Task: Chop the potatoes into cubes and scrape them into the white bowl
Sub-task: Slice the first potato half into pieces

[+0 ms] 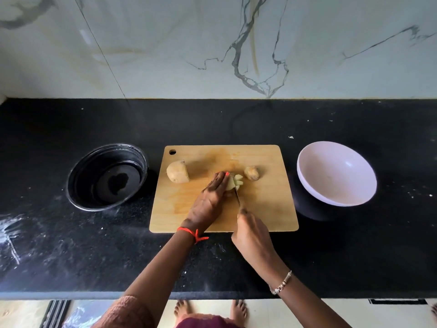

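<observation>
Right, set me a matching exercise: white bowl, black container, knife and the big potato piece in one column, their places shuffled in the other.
1. white bowl
2. black container
3. knife
4. big potato piece

A. gripped by the right hand
B. on the cutting board, left part
C. on the counter, right of the board
D. on the counter, left of the board

Pairs: 1-C, 2-D, 3-A, 4-B

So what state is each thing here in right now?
white bowl, empty.
black bowl, no potato inside.
middle potato, partly cut, pieces beside it.
left potato half, uncut, lying on the cutting board.
right potato end, uncut.
knife, blade down at the middle potato.
left hand, holds the middle potato.
right hand, grips the knife.
</observation>
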